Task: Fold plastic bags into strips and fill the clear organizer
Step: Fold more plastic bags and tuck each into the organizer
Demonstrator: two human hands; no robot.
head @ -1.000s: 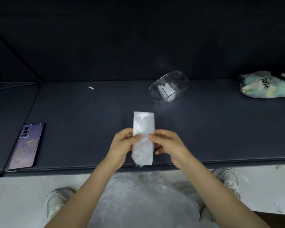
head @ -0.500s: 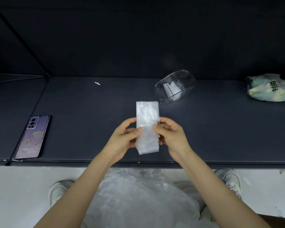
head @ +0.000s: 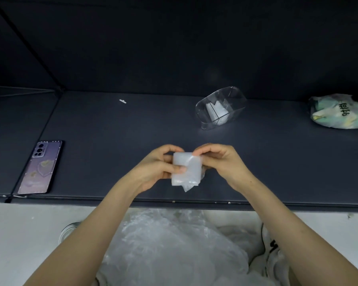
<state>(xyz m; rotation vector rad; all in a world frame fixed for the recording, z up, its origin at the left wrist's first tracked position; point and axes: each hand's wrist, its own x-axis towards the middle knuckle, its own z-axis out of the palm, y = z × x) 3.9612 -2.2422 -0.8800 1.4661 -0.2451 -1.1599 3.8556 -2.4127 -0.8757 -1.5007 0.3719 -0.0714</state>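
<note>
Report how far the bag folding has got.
Done: some folded bags sit in the clear organizer. In hand: the left hand and right hand pinch a folded strip above the table. Left: tuck it in, then fold the loose pile of bags on the lap.

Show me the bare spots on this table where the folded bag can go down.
Widest: the table between the phone and the left hand, back to the small white scrap. Also bare: between the clear organizer and the printed bag, forward to the table edge beside the right hand. Crowded: the middle front, where both hands hold the folded bag.
</note>
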